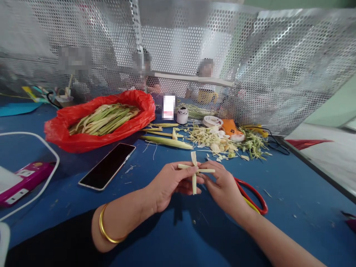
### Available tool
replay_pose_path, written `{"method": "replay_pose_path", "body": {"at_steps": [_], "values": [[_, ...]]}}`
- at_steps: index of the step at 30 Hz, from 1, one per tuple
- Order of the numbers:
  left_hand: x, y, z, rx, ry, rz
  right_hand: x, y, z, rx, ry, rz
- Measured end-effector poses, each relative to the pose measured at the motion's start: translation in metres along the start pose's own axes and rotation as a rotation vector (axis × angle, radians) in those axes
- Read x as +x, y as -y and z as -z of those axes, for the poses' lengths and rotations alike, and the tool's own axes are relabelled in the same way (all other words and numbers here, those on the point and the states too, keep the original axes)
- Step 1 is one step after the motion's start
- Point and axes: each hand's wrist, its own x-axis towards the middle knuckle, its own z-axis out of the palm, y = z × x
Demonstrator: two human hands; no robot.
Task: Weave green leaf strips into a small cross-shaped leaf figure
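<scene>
My left hand [170, 184] and my right hand [222, 183] meet above the blue table [167, 237]. Together they pinch two pale leaf strips [194, 171] laid over each other as a small cross. The fingers of both hands are closed on the strips. A gold bangle [107, 230] sits on my left wrist. Red-handled scissors [254, 196] lie on the table just right of my right hand, partly hidden behind it.
A red plastic bag [69, 129] full of green leaf strips sits at the back left. A black phone [108, 165] lies before it. Loose leaf stalks [167, 142] and trimmings [222, 142] lie at centre back. A perforated metal screen [250, 55] stands behind, with people beyond.
</scene>
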Motion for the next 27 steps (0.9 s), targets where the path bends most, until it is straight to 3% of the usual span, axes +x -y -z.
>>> {"method": "replay_pose_path", "body": {"at_steps": [3,12,16,21,27], "values": [[0.001,0.002,0.000,-0.067,-0.017,0.007,-0.001,-0.001,-0.001,-0.020,-0.001,0.008],[0.003,0.005,0.002,-0.201,0.108,0.050,-0.002,-0.011,-0.006,0.032,-0.013,0.014],[0.002,0.002,0.001,-0.091,0.056,-0.065,-0.001,-0.008,0.002,0.031,-0.094,-0.028],[0.003,-0.002,0.001,-0.018,-0.022,-0.120,0.000,0.004,0.012,0.057,-0.085,-0.153],[0.005,0.002,-0.005,0.018,-0.133,-0.168,-0.004,0.004,0.001,-0.031,-0.079,-0.077]]}}
